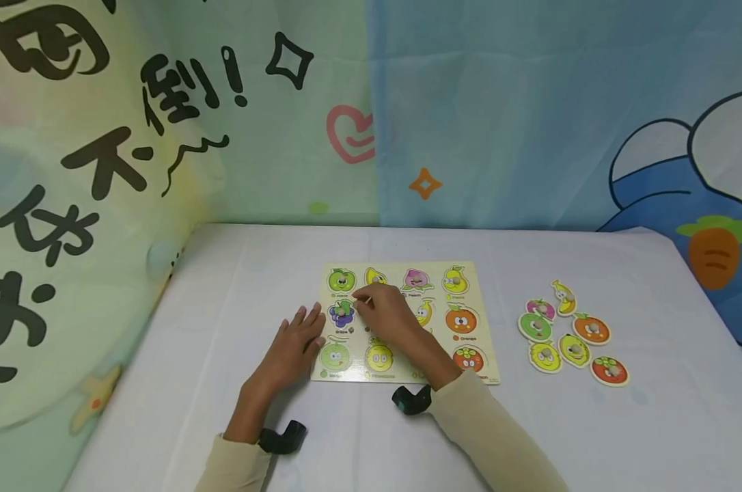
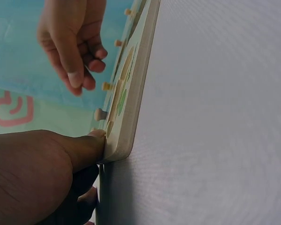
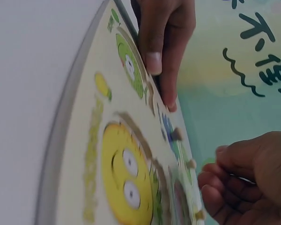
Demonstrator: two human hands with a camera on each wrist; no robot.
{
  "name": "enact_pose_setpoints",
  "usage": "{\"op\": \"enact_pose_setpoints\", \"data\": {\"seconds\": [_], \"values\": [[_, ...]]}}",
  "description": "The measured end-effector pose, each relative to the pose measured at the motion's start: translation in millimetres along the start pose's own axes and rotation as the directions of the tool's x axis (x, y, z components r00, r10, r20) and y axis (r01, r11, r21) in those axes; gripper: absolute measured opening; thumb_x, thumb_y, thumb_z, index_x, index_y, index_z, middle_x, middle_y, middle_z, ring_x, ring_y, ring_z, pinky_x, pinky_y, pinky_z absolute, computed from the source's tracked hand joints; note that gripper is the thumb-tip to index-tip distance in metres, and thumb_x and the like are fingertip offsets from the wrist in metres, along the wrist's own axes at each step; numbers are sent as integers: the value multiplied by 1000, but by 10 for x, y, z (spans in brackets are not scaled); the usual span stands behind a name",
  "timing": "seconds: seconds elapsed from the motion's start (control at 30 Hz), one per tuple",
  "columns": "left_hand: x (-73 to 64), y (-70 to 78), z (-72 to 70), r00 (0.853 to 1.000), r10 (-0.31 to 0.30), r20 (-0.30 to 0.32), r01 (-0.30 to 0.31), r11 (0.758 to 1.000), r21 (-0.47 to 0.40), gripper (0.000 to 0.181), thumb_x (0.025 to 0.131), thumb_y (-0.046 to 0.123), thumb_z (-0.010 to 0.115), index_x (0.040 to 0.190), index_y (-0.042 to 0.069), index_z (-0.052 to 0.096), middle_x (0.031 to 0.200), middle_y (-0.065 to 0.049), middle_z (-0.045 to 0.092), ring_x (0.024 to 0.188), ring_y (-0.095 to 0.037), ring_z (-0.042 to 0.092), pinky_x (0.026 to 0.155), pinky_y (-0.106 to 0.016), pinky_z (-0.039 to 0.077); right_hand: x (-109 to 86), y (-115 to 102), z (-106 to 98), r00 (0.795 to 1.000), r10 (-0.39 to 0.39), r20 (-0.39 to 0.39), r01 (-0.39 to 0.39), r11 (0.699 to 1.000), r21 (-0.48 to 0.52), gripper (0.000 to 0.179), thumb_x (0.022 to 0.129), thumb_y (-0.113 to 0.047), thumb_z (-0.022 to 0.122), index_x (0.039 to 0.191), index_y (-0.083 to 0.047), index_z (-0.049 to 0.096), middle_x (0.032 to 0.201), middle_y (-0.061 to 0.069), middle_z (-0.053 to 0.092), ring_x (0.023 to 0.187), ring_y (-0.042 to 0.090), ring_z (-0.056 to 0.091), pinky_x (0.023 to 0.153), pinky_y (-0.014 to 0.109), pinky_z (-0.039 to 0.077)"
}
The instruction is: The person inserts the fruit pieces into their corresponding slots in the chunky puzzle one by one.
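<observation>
A cream wooden fruit puzzle board point(image 1: 489, 365) lies on the table, printed with fruit faces. My left hand point(image 1: 287, 352) rests at its left edge with fingers extended; in the left wrist view the thumb point(image 2: 91, 145) presses against the board's corner. Over the board's left half hovers my right hand point(image 1: 386, 314), fingers loosely bent and nothing between them, beside the knobbed grape piece point(image 1: 340, 314). In the right wrist view those fingertips stand apart from the knobs point(image 3: 177, 134). Knobbed apple point(image 1: 341, 280), peach point(image 1: 417, 279) and pear point(image 1: 454, 280) pieces sit along the back row.
Several loose fruit pieces lie right of the board, among them a banana point(image 1: 564, 298), an orange point(image 1: 591, 329), a green melon point(image 1: 534, 327) and a red tomato-like piece point(image 1: 609, 371). A printed cloth backdrop point(image 1: 500, 123) stands behind the white-covered table point(image 1: 223, 273).
</observation>
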State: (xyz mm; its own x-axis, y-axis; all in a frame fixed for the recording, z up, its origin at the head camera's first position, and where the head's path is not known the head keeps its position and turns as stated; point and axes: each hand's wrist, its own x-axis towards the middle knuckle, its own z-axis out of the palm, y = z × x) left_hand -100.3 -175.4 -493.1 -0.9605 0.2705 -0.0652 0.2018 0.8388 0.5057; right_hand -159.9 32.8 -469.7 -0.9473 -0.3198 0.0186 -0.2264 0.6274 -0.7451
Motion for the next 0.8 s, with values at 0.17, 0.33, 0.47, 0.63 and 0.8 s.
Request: {"op": "enact_pose_setpoints", "data": {"seconds": [0.17,0.33,0.47,0.63,0.8], "values": [[3,7,5,1000,-6,-3,6,1000,-3,51,100,18,56,146,4,42,156,-8,28,145,-33,17,113,-58,14,-28,153,-98,994,-24,-106,30,998,55,22,94,-11,65,113,-5,72,97,1,67,78,14,56,67,26,49],[-8,8,-1,1000,-9,0,9,1000,-5,51,100,19,55,147,4,41,156,-8,28,146,-33,16,114,-57,13,-116,353,-270,988,-28,-154,38,997,69,22,94,-12,65,113,-4,72,98,4,68,80,15,59,70,29,51],[-9,-3,0,1000,-9,3,9,1000,0,51,100,18,55,147,3,40,156,-8,27,145,-33,16,114,-57,13,-213,511,-434,986,-5,-169,17,997,69,22,94,-12,65,114,-3,71,100,6,68,79,16,59,69,30,50],[3,-7,19,1000,-9,7,9,1000,-3,51,100,18,55,147,3,40,156,-8,26,146,-33,16,114,-57,13,-321,661,-649,977,52,-207,-44,998,43,24,94,-12,65,117,-4,70,101,8,68,81,19,59,71,34,50],[6,13,28,1000,-27,9,27,1000,0,52,100,19,55,148,5,38,157,-7,25,146,-32,15,114,-57,12,-405,781,-836,971,88,-224,-80,996,42,24,96,-14,63,116,-3,70,97,9,67,84,21,59,71,34,51]]}}
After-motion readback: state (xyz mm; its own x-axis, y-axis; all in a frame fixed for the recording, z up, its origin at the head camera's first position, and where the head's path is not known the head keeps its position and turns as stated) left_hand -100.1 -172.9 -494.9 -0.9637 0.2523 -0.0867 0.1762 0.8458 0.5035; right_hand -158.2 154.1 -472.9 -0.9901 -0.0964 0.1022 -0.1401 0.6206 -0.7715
